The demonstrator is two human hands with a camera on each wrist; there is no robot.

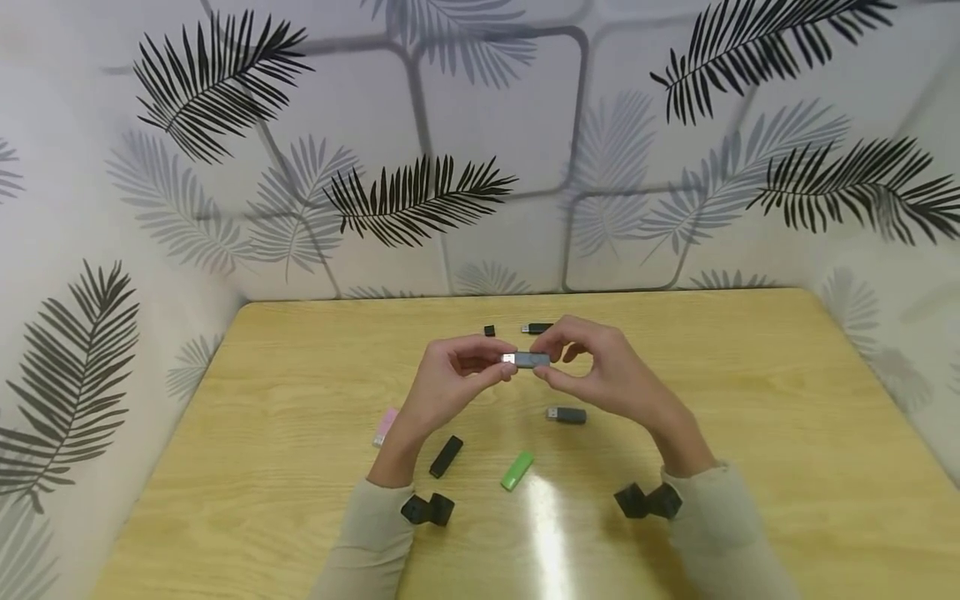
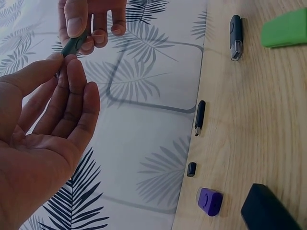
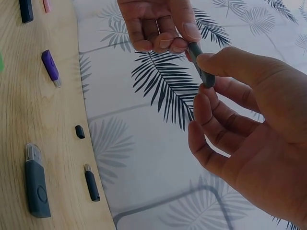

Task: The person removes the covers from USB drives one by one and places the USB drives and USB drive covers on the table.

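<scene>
A grey USB flash drive with a bright metal plug is held up level above the table, between both hands. My left hand pinches its plug end with thumb and fingertips. At the other end, my right hand grips the grey body between thumb and index finger. In the right wrist view the drive appears edge-on, with the right thumb lying along it. A second grey USB flash drive lies on the table just below the hands.
On the wooden table lie a black flash drive, a small black cap, a pink drive, a black stick and a green one. A purple drive shows in the wrist views. Leaf-patterned cloth rises behind.
</scene>
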